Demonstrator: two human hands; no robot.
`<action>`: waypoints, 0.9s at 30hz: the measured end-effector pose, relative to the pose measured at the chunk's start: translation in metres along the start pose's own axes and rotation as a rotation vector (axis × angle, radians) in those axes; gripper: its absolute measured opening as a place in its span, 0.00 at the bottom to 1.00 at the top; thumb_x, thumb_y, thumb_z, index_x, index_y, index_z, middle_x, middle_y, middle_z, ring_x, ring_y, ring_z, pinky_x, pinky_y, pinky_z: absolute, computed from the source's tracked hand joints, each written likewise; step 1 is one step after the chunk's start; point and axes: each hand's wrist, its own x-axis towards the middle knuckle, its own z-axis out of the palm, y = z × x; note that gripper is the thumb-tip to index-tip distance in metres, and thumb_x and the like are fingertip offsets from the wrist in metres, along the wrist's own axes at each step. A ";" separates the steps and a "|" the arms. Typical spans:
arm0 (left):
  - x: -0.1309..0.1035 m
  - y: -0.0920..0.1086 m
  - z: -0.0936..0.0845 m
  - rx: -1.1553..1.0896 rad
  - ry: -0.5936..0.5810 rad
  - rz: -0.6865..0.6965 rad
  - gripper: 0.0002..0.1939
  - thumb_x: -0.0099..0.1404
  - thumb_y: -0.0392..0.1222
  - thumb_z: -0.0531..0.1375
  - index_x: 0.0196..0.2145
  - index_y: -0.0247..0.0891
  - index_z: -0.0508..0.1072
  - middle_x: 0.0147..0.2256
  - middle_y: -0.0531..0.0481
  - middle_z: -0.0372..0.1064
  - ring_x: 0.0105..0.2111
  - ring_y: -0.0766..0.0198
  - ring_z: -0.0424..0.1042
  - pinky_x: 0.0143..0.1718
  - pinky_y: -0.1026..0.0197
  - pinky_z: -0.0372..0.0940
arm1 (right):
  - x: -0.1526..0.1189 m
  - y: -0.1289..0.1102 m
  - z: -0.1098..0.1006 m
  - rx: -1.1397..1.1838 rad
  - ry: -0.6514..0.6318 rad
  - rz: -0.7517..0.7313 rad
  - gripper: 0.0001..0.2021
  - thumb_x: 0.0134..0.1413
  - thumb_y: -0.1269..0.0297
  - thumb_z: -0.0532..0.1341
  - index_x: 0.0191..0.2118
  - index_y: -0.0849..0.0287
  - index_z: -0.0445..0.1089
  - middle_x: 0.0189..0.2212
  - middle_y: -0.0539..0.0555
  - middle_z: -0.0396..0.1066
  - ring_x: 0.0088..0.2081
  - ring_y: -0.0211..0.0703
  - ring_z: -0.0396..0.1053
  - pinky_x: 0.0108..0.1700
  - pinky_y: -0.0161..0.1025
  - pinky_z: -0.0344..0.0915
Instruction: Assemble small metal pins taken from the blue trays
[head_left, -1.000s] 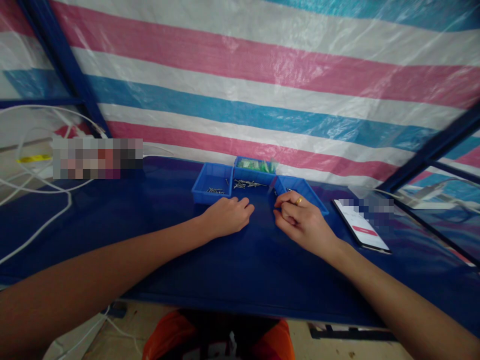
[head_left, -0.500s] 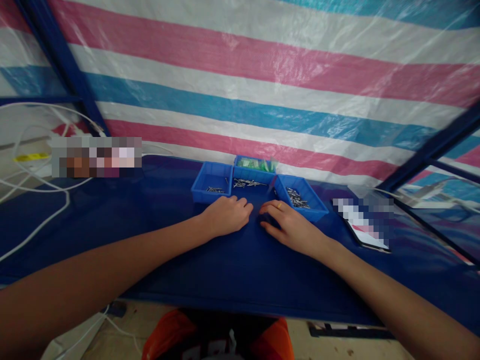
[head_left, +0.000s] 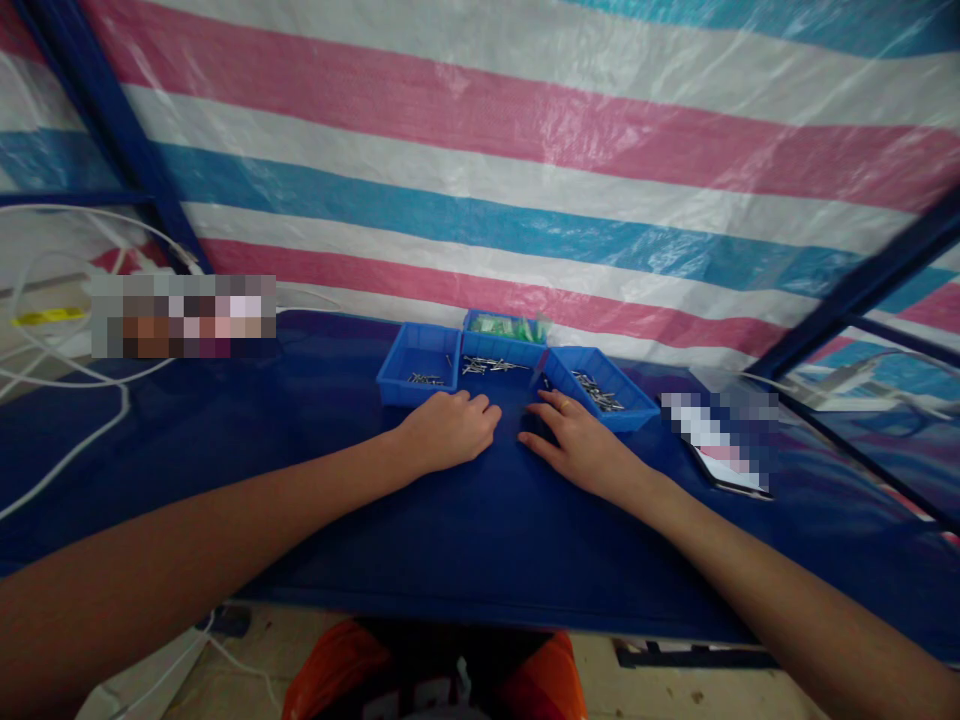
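My left hand (head_left: 448, 430) rests on the blue table (head_left: 450, 540) with its fingers curled in; whatever they hold, if anything, is hidden. It is just in front of a blue plastic bin (head_left: 397, 366) with a few small metal pins (head_left: 426, 379) in it. My right hand (head_left: 583, 442), a ring on one finger, lies with fingers and thumb apart and nothing visible between them. Near it is another blue bin (head_left: 636, 416) with many slim metal pieces (head_left: 598, 391). Beyond both hands, loose metal pins (head_left: 491, 366) lie on the tabletop, before a third bin (head_left: 504, 347) of green-and-clear packets (head_left: 506, 328).
A phone (head_left: 724, 470), its screen blurred, lies to the right. White cables (head_left: 124, 410) run over the table's left side, near a pixelated patch. A striped plastic sheet (head_left: 480, 150) hangs behind, between blue metal posts (head_left: 97, 130).
My right hand's fingers have spread a little wider and reach slightly farther forward. My left hand stays about as it was. The whole view has shifted slightly.
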 end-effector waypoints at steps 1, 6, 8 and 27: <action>0.000 0.000 0.000 0.004 0.002 -0.001 0.07 0.64 0.39 0.51 0.33 0.35 0.67 0.30 0.46 0.68 0.28 0.59 0.69 0.23 0.63 0.57 | 0.001 0.000 0.001 0.016 -0.001 0.009 0.24 0.58 0.52 0.53 0.52 0.67 0.65 0.54 0.69 0.59 0.58 0.58 0.55 0.57 0.53 0.55; -0.001 0.000 0.001 0.011 0.019 -0.005 0.07 0.63 0.39 0.52 0.32 0.35 0.67 0.29 0.46 0.68 0.28 0.59 0.69 0.23 0.64 0.57 | 0.006 0.002 0.012 0.082 -0.013 0.082 0.33 0.59 0.46 0.46 0.59 0.69 0.57 0.60 0.69 0.50 0.62 0.60 0.43 0.60 0.56 0.49; -0.001 0.000 0.001 0.010 0.019 0.002 0.07 0.63 0.39 0.52 0.32 0.35 0.67 0.29 0.46 0.68 0.28 0.59 0.69 0.22 0.64 0.57 | 0.009 0.002 0.018 0.088 -0.018 0.104 0.35 0.58 0.44 0.45 0.59 0.70 0.56 0.60 0.70 0.49 0.63 0.60 0.42 0.60 0.56 0.48; 0.000 -0.001 -0.001 -0.022 -0.002 0.008 0.08 0.64 0.38 0.51 0.34 0.34 0.68 0.31 0.45 0.68 0.29 0.59 0.69 0.24 0.63 0.58 | 0.019 0.006 0.031 0.112 -0.006 0.146 0.34 0.58 0.44 0.46 0.59 0.70 0.56 0.62 0.71 0.44 0.63 0.60 0.36 0.60 0.58 0.44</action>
